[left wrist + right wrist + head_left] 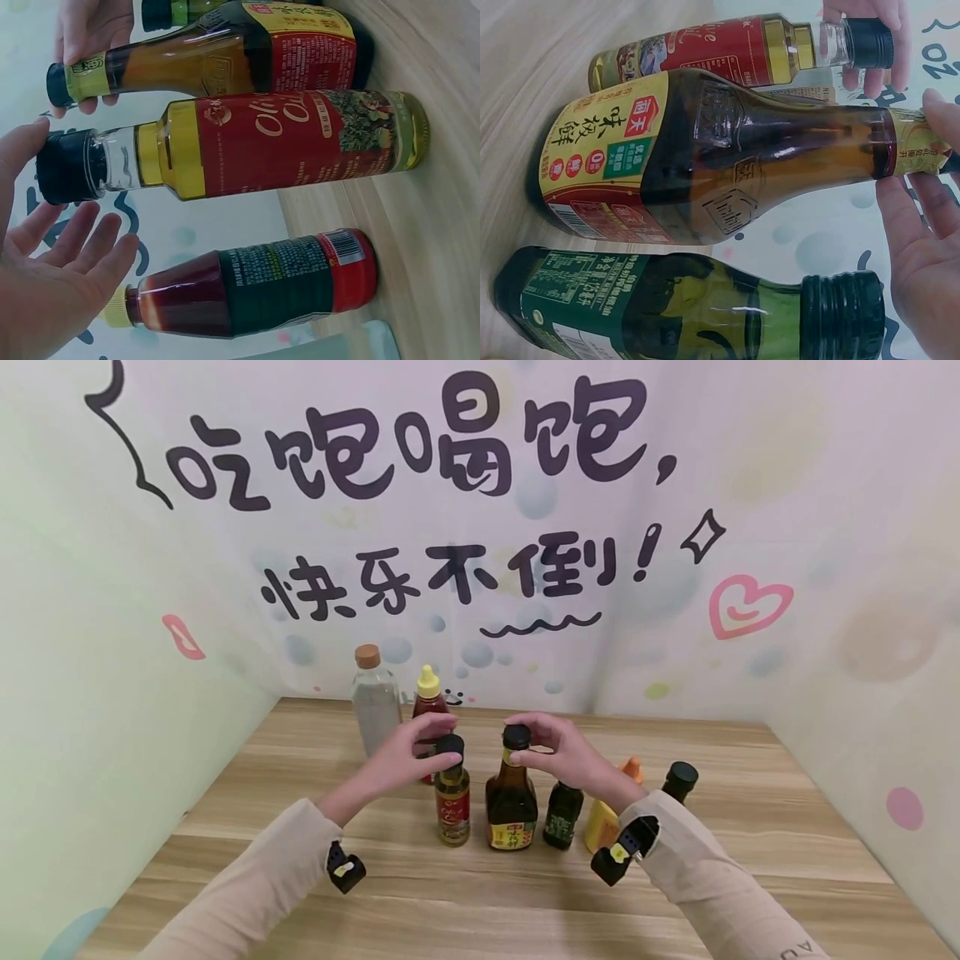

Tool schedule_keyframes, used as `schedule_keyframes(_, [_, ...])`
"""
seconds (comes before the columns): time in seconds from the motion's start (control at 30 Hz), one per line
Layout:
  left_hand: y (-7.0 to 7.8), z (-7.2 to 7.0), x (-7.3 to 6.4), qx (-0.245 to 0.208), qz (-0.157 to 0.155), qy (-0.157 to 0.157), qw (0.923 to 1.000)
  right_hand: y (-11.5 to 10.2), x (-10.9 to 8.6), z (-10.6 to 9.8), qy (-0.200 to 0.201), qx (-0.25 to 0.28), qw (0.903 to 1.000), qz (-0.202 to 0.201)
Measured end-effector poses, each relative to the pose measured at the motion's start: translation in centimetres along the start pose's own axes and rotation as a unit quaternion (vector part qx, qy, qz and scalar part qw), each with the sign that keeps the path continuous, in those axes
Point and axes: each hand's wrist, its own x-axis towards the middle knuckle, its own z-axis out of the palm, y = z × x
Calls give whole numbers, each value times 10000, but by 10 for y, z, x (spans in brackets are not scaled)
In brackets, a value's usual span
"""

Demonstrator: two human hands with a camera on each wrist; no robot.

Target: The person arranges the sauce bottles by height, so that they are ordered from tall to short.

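An olive oil bottle (277, 142) with a red label stands upright on the table. My left hand (411, 750) is at its black cap (71, 166), thumb against one side and index fingertip right at the other; the remaining fingers spread loosely. Beside it stands a brown soy sauce bottle (682, 161) with a yellow-and-red label. The right hand (564, 752) pinches its neck between thumb and fingers, just under the black cap (517, 737). A small green glass bottle (667, 304) stands close to the right of the soy sauce, partly beneath the right hand in the head view.
Behind the left hand are a squeeze bottle of red sauce (255, 285) with a yellow cap and a clear bottle (377, 710) with a brown cap. A yellow bottle (602, 827) and another black-capped bottle (680, 779) sit partly behind the right forearm. A printed cloth (450, 518) backs the wooden table (480, 902).
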Motion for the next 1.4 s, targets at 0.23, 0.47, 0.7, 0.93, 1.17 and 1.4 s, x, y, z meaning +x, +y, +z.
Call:
schedule_keyframes(0.23, [-10, 3, 0, -220, 16, -132, 9997, -1, 0, 0, -3, 29, 10000, 45])
schedule_keyframes(0.47, [-19, 3, -2, -569, -47, -264, 9980, 0, 1, 1, 0, 16, 10000, 39])
schedule_keyframes(0.7, [-23, 4, -1, -480, -39, -194, 9987, -3, 1, 2, -20, 24, 9999, 146])
schedule_keyframes(0.93, [-25, 4, 5, -407, 18, -228, 9989, -9, 1, -1, -24, -125, 9998, 166])
schedule_keyframes(1.17, [-24, 2, 5, -356, 37, -277, 9990, -13, 4, -3, -128, -369, 9992, -19])
schedule_keyframes(1.4, [-25, 3, 3, -323, 87, -276, 9991, -23, 6, -5, -294, -845, 9960, 21])
